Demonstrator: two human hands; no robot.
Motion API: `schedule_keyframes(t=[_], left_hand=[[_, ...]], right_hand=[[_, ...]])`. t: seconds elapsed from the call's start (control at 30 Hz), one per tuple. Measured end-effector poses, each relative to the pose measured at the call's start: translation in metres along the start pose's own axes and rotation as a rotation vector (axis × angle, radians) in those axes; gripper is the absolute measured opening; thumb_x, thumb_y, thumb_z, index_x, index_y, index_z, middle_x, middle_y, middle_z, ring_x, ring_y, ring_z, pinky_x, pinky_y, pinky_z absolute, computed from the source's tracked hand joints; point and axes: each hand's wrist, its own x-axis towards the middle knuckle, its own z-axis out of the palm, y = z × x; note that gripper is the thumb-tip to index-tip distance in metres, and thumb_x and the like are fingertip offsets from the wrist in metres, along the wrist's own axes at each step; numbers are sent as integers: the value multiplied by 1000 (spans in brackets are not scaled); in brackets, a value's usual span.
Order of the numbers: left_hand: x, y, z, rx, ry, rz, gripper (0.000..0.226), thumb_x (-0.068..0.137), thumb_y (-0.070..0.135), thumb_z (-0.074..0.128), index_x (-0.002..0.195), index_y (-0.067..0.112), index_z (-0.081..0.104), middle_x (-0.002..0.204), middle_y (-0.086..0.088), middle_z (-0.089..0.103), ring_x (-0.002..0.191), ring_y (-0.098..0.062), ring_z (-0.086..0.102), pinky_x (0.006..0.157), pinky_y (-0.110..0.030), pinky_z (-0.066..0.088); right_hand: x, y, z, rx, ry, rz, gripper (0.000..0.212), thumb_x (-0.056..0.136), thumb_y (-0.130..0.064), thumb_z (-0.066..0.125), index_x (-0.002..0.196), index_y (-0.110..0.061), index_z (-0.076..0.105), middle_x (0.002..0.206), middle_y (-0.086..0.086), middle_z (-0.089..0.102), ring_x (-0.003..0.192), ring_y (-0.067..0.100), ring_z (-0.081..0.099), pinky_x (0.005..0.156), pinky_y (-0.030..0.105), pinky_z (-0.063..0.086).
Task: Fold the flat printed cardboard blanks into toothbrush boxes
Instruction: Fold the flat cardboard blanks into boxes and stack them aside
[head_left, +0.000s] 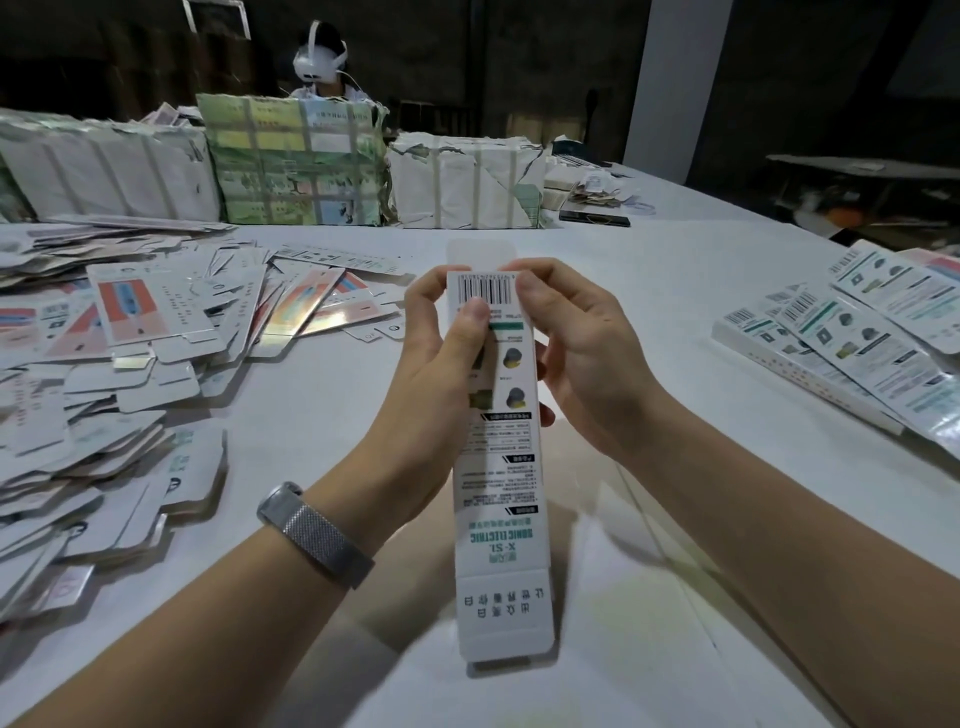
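Loose blanks (119, 364) lie left on table (649, 291), boxes (852, 332) right.

Printed box (496, 457) between both hands

The box (496, 415) between the hands is smooth printed card, faintly glossy. Left of them, loose blanks (130, 364) show matt white backs and some shiny iridescent foil. The wristband (317, 535) is woven metal mesh. The bench (649, 312) looks smooth, matt white.
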Motion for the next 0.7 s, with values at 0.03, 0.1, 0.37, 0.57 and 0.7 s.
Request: schedule_keyframes(t=[0.03,0.1,0.37,0.57,0.7], left_hand=[[0,0,1,2,-1,-4,17,107,31,37,124,34,36,87,-11,71,68,-31,69,57,-38,57],[0,-1,2,2,-1,-8,16,107,31,38,123,35,35,85,-9,71,68,-30,68,56,-38,57],[-2,5,4,-54,-1,-122,38,104,37,42,134,54,27,94,-14,66,66,-28,69,52,-35,56],[-2,6,5,-34,9,-126,38,105,37,42,139,45,28,88,-18,66,61,-30,67,49,-33,54],[-1,2,5,105,2,-114,33,104,43,41,133,53,29,77,-4,71,65,-27,70,54,-38,56]], right_hand=[[1,0,-1,19,12,2,15,93,-26,53,90,-25,68,92,12,64,81,33,54,72,54,38],[2,0,-1,81,21,11,13,90,-21,55,99,-22,64,96,8,65,89,34,55,77,50,38],[5,-1,-7,62,46,-10,35,85,-13,57,118,-24,55,108,14,61,94,32,63,89,61,46],[6,-5,-9,23,31,17,10,86,-18,58,86,-19,69,88,9,65,79,24,62,77,49,42],[8,-5,-11,40,28,86,25,89,-29,58,89,-3,56,92,19,57,89,39,57,77,51,45]])
